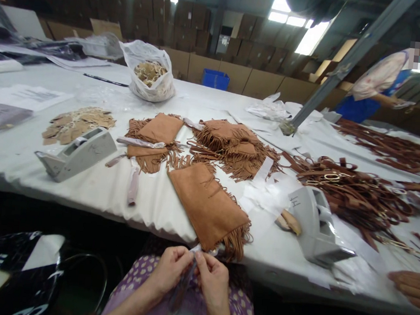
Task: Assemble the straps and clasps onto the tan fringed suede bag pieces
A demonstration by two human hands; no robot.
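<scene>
On the white table [161, 202] — fringed pouches [207, 204]; behind, stacked boxes [192, 16], probably cardboard.

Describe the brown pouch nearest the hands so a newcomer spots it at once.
On the white-covered table, find the near edge by the left hand and right hand. The brown pouch lies just beyond them. Its smooth face shows larger than those of the fringed pouches behind.
</scene>
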